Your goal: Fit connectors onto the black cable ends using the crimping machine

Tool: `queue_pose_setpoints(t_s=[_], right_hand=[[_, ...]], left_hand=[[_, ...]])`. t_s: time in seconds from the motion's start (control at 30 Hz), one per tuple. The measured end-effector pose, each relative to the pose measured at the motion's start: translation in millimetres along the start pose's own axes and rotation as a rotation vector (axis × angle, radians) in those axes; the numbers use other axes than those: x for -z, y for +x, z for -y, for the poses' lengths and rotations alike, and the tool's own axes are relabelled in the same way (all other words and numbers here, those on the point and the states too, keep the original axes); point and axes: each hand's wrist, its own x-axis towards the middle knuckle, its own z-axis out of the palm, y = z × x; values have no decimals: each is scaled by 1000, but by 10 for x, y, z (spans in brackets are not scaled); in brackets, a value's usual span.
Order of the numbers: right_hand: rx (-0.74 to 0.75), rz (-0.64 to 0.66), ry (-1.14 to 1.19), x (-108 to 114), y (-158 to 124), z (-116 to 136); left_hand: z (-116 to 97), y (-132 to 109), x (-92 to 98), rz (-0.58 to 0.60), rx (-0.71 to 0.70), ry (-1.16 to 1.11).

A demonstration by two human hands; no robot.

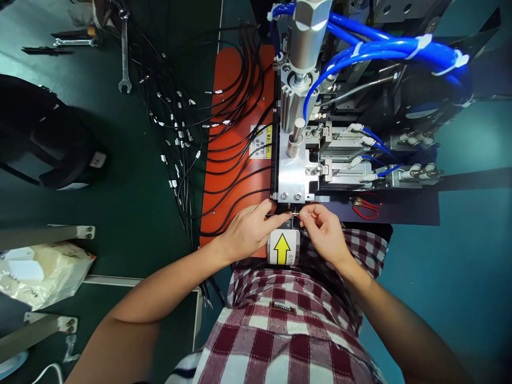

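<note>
My left hand (250,229) pinches a thin black cable (276,215) and holds its end at the front of a metal press machine (294,176). My right hand (324,229) is closed in a pinch on the small wire ends (298,215) at the same spot, just below the machine's silver block. Both hands meet above a white label with a yellow arrow (282,248). Many black cables (236,160) fan out to the left over an orange plate (224,133).
Blue air hoses (380,50) loop over the machine at the top right. A wrench (125,53) and other tools lie on the green surface at the top left. A plastic bag (40,272) rests at the left. Red wires (366,208) sit right of the hands.
</note>
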Motion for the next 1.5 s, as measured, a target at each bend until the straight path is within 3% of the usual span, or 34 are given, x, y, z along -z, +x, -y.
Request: queue_pose_setpoints(t_s=[0.67, 1.07, 1.27, 1.5], right_hand=[[14, -61, -95, -72, -62, -30], [-199, 23, 189, 10, 9, 64], [-279, -1, 365, -94, 61, 89], [-235, -73, 388, -170, 12, 70]], left_hand=[[-37, -16, -23, 44, 39, 18], [-13, -16, -21, 17, 14, -32], [-8, -18, -22, 28, 24, -43], [-21, -9, -33, 15, 41, -48]])
